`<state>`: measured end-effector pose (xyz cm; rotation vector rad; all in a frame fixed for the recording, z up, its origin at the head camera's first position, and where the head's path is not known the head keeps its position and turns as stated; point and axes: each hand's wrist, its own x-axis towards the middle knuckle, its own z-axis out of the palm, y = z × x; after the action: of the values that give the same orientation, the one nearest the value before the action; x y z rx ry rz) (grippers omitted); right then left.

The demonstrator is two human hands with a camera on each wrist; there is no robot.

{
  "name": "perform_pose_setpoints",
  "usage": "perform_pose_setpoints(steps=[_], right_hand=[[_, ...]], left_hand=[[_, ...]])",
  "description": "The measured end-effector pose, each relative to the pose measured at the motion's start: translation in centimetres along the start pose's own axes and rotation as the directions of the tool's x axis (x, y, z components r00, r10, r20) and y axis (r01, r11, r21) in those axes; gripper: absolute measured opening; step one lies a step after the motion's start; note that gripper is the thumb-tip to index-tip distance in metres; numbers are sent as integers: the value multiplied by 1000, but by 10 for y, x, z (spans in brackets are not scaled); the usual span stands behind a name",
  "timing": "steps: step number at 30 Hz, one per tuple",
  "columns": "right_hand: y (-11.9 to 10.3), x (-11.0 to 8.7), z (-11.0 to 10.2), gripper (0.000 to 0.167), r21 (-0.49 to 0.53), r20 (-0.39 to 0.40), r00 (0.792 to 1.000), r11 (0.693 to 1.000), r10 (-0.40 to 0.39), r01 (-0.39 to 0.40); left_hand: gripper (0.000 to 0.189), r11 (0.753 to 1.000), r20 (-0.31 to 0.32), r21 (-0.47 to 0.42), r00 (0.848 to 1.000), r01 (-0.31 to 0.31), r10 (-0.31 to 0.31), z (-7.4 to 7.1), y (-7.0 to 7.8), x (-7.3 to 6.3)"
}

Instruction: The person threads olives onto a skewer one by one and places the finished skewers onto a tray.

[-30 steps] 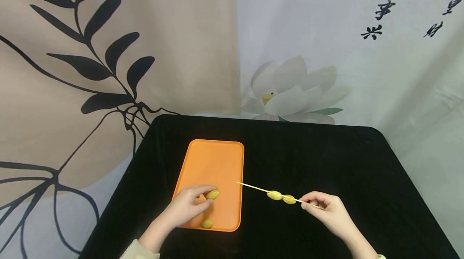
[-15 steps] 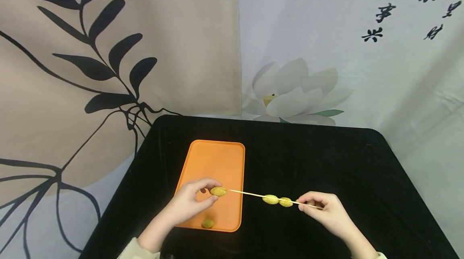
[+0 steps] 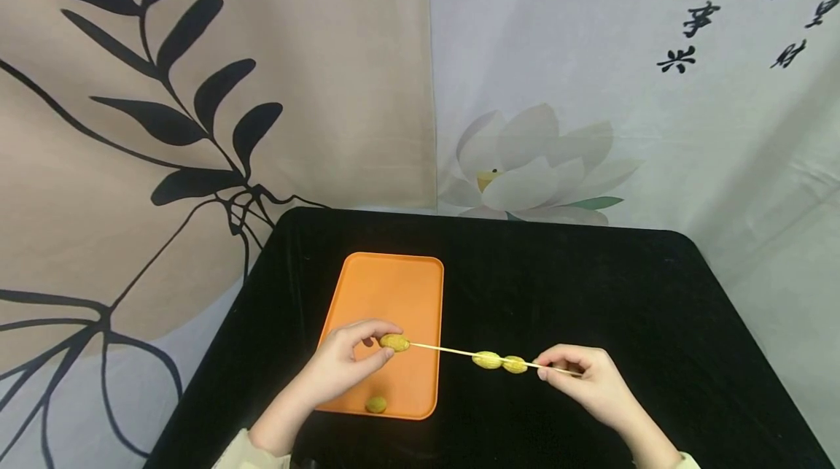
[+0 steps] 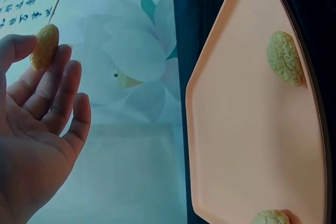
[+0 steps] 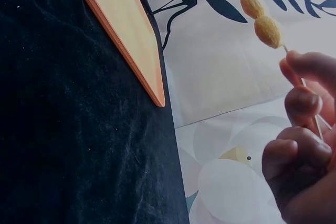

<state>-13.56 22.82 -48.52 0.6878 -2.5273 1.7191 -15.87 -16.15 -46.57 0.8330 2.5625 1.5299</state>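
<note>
In the head view my left hand (image 3: 344,359) pinches a wrinkled yellow oval fruit (image 3: 395,343) between thumb and fingers, above the orange tray (image 3: 394,287). The tip of a thin wooden skewer (image 3: 446,349) meets that fruit's right end. Two similar fruits (image 3: 487,360) are threaded side by side on the skewer, nearer its other end. My right hand (image 3: 587,374) grips the skewer just behind them, over the black table. Seen from the left wrist, the pinched fruit (image 4: 45,47) hangs at the fingertips with the skewer running up from it.
Two more wrinkled fruits lie on the tray: one fruit (image 4: 285,57) close to its rim, another (image 4: 271,217) at the bottom of the left wrist view. The black table (image 3: 558,287) backs onto a printed curtain (image 3: 328,75).
My left hand has lifted the fruit from over the tray and turned it toward the skewer. The right hand has shifted slightly left, bringing the tip against the fruit.
</note>
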Motion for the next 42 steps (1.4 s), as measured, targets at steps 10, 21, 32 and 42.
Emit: perform_pose_setpoints(steps=[10, 21, 32, 42], right_hand=[[-3, 1, -2, 11, 32, 27, 997, 997, 72, -73], [-4, 2, 2, 11, 39, 17, 999, 998, 46, -46], [-6, 1, 0, 13, 17, 37, 999, 999, 35, -35], [-5, -2, -1, 20, -21, 37, 998, 999, -45, 46]], left_hand=[[24, 999, 3, -37, 1000, 18, -18, 0, 2, 1], [23, 997, 13, -69, 1000, 15, -14, 2, 1, 2], [23, 990, 62, -88, 993, 108, -102, 7, 5, 2], [21, 991, 101, -115, 993, 74, -62, 15, 3, 3]])
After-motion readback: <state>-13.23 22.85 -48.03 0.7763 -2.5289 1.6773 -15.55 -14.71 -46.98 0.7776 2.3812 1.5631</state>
